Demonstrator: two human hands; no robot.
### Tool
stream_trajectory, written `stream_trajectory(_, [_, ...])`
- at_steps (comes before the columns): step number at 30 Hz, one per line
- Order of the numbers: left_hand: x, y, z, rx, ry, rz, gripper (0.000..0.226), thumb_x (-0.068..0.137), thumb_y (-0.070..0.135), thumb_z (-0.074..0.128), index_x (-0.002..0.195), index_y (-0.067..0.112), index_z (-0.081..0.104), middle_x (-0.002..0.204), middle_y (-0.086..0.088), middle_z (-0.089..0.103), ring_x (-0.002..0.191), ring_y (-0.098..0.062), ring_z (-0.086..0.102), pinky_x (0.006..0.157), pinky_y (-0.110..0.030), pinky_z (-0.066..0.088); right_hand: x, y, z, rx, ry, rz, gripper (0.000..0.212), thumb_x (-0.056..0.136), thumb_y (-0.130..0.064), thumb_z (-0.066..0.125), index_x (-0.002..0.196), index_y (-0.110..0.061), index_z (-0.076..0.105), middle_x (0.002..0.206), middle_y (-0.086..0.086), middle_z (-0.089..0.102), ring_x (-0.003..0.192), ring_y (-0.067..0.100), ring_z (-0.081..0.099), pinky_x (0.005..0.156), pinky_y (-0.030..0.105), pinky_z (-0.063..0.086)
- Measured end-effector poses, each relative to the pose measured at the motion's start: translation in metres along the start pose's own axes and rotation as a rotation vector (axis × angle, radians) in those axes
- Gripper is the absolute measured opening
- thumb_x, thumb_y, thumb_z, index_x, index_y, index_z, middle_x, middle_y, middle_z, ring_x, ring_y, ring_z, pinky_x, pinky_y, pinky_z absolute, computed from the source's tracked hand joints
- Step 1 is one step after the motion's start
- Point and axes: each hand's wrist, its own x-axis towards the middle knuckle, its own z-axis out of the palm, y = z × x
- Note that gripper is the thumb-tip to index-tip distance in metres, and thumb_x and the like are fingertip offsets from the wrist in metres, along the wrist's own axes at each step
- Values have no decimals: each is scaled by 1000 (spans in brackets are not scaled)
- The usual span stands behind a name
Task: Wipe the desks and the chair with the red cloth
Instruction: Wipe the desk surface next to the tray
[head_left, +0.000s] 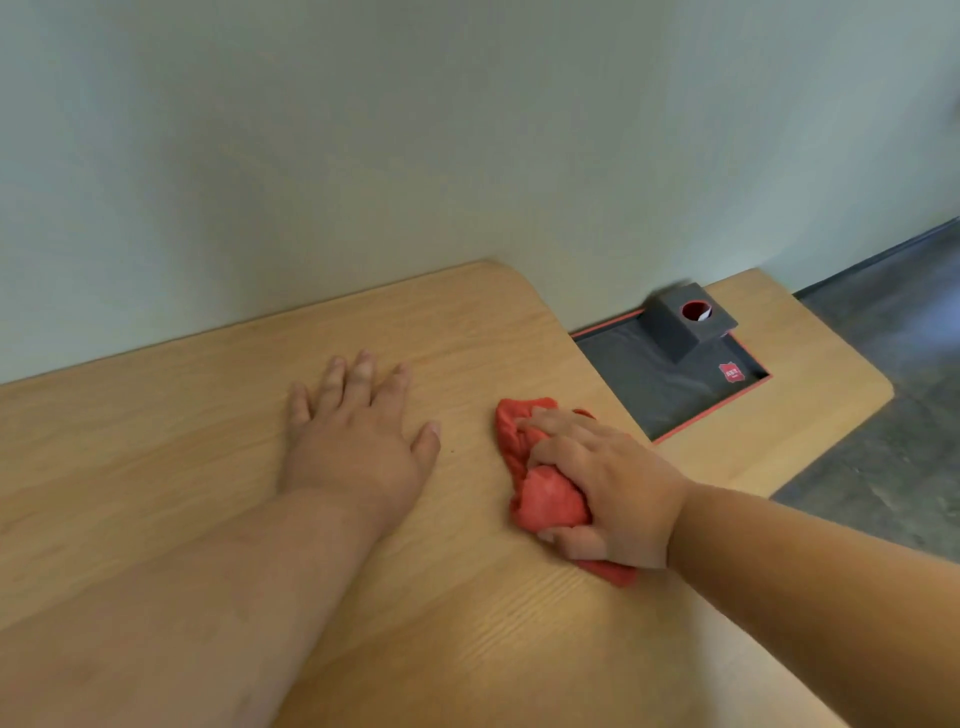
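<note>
The right hand (605, 486) has its grip closed around the bunched red cloth (545, 493), pressing it to the wooden desk (467, 322) near its right edge — soft, light stuff that crumples and looks best held as a wad. The left hand (358, 431) lies flat, fingers spread, holding nothing.

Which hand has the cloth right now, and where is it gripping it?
The right hand holds the red cloth, fingers closed over its bunched middle, pressing it onto the wooden desk. The left hand holds nothing; it lies flat, palm down, on the desk.
</note>
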Motion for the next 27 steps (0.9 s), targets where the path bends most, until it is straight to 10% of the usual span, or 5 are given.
stream_trajectory(8, [-1,0,0,10,2,-5,81,81,71,7,153,35,9,165,2,3,150,-24,1,118,-54,4,-109,-39,-3,231,52,116,65,55,-40,90,107,-32,53,120,-12,63,115,5,56,101,22,42])
stream_trajectory(15, [1,-1,1,15,-3,-8,79,82,72,12,153,36,11,165,2,4,150,-23,1,118,-54,4,4,-7,-76,558,343,477,44,73,-43,76,111,-44,53,96,-22,62,87,-2,63,72,18,52])
stream_trajectory(22, [1,0,2,5,30,-11,80,80,73,13,152,37,13,165,1,7,150,-24,4,118,-55,8,162,27,-35,149,107,581,74,79,-65,61,141,-29,45,144,5,48,133,27,43,109,40,36])
stream_trajectory(27, [0,-1,4,0,43,-7,81,79,73,14,152,37,14,164,0,9,150,-24,5,117,-55,7,130,4,9,25,253,579,89,72,-86,41,144,-33,40,161,11,27,150,28,16,121,44,14])
